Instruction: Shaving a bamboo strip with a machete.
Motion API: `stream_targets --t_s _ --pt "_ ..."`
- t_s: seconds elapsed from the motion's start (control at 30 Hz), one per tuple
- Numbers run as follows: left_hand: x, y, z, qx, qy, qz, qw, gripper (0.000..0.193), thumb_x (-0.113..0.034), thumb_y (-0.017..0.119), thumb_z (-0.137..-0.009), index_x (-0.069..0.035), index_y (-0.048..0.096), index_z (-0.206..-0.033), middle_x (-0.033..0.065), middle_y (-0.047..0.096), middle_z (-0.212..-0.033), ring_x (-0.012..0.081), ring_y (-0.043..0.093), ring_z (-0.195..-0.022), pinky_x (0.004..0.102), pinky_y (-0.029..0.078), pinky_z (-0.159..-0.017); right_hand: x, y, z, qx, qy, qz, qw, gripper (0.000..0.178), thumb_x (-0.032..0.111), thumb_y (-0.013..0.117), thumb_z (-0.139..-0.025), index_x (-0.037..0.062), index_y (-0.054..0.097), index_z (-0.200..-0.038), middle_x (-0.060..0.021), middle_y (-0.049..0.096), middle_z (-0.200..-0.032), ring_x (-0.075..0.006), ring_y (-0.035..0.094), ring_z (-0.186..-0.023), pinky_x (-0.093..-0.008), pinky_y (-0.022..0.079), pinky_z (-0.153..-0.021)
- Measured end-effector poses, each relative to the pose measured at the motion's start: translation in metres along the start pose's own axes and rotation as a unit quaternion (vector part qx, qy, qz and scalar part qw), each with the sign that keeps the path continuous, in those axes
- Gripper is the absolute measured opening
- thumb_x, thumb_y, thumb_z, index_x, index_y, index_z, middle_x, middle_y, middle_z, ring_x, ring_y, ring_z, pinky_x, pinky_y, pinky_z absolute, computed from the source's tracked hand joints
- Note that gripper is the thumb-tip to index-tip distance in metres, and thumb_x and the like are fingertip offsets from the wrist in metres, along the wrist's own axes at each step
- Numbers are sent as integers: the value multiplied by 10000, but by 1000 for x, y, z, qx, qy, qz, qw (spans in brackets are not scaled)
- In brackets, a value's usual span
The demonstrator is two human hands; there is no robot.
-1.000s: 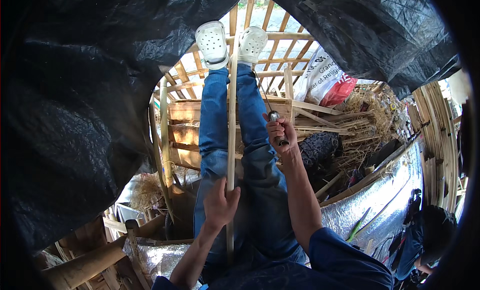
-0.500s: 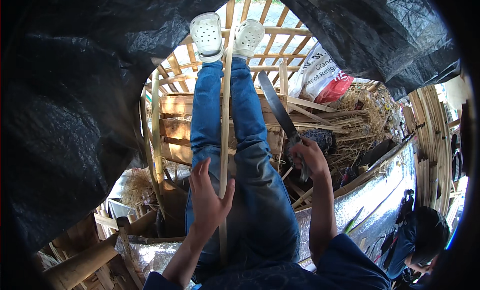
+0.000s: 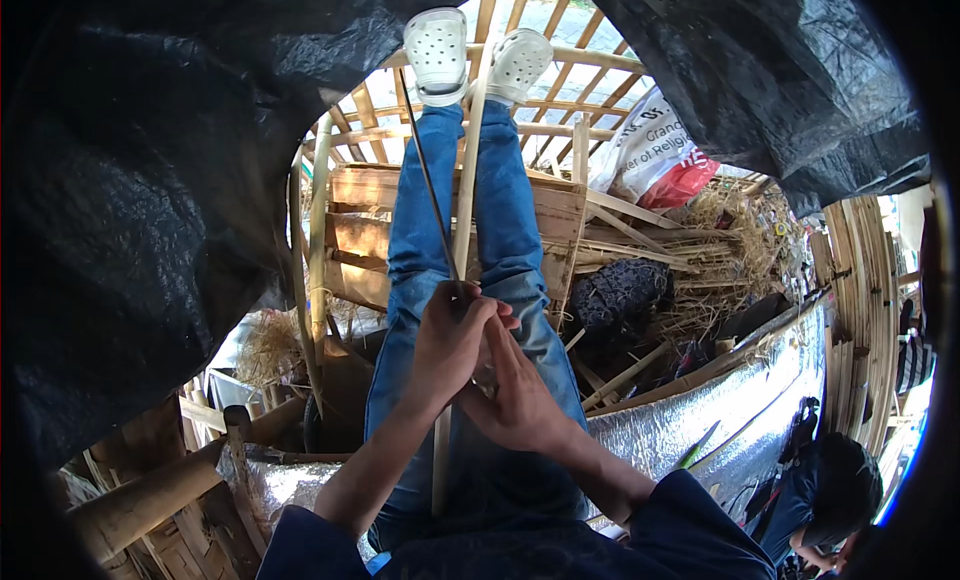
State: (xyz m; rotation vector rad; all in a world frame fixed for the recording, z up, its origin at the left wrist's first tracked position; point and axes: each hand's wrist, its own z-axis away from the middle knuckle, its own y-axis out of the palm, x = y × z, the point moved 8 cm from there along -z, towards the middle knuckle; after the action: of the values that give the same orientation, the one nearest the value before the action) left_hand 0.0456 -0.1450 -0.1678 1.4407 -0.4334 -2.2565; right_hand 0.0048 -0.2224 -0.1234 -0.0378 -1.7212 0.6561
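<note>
My left hand (image 3: 448, 345) is closed round the handle of a machete over my thighs. The machete's blade (image 3: 428, 175) points away from me, seen nearly edge-on as a thin dark line slanting up and left. Close against the left hand is my right hand (image 3: 515, 400), its fingers stretched out toward the left knuckles; whether the two touch is hard to tell. A long pale bamboo strip (image 3: 468, 190) lies lengthwise between my legs, from between my white clogs (image 3: 437, 60) to my lap. It passes beneath the hands, which hide its middle.
Black plastic sheeting (image 3: 160, 210) hangs at left, with more at upper right. Wooden boards (image 3: 357, 235) and a bamboo lattice (image 3: 570, 55) lie beyond my legs. Straw (image 3: 740, 220), a white-and-red sack (image 3: 650, 155) and silver foil sheeting (image 3: 740, 400) are at right. Another person (image 3: 835, 490) sits lower right.
The machete has gone from my right hand to my left, its blade swinging over to the left of the strip. Both hands have come together over my thighs. The view has shifted slightly.
</note>
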Motion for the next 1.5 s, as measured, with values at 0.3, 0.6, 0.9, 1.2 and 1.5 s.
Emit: stream_targets --t_s 0.3,0.6,0.9,1.2,1.5 --pt "8 -79 -16 -71 35 -118 990 173 -157 549 -858 13 527 -886 92 581 -665 164 606 -553 269 489 -503 -21 16 -45 339 119 -111 927 788 574 429 -903 17 224 -1421 -201 645 -1033 -314 628 -983 -367 476 -883" --pt "15 -66 3 -63 -21 -202 977 106 -84 547 -824 -2 493 -864 45 532 -596 131 571 -465 264 470 -442 -248 -98 -230 -49 267 58 961 584 360 601 -855 -7 446 -1282 -118 583 -944 -155 597 -806 -269 505 -551" --pt "16 -68 10 -19 -10 -166 986 142 29 496 -804 5 465 -941 54 525 -576 132 550 -443 252 466 -440 -279 -115 -293 -232 230 258 909 354 284 564 -807 -24 649 -959 -256 645 -885 -388 641 -805 -417 505 -750" --pt "14 -58 7 -5 2 -159 987 155 34 465 -777 17 459 -932 74 522 -567 158 554 -441 273 470 -434 -366 -244 -205 -182 376 451 789 341 217 573 -772 -58 659 -953 -252 640 -995 -374 623 -960 -429 492 -818" --pt "17 -70 14 -22 29 -152 988 124 15 550 -792 9 511 -910 48 572 -655 113 583 -550 236 452 -498 -366 -139 -312 -270 377 -141 875 563 342 677 -802 -129 553 -1086 -195 622 -1041 -237 620 -865 -375 531 -634"
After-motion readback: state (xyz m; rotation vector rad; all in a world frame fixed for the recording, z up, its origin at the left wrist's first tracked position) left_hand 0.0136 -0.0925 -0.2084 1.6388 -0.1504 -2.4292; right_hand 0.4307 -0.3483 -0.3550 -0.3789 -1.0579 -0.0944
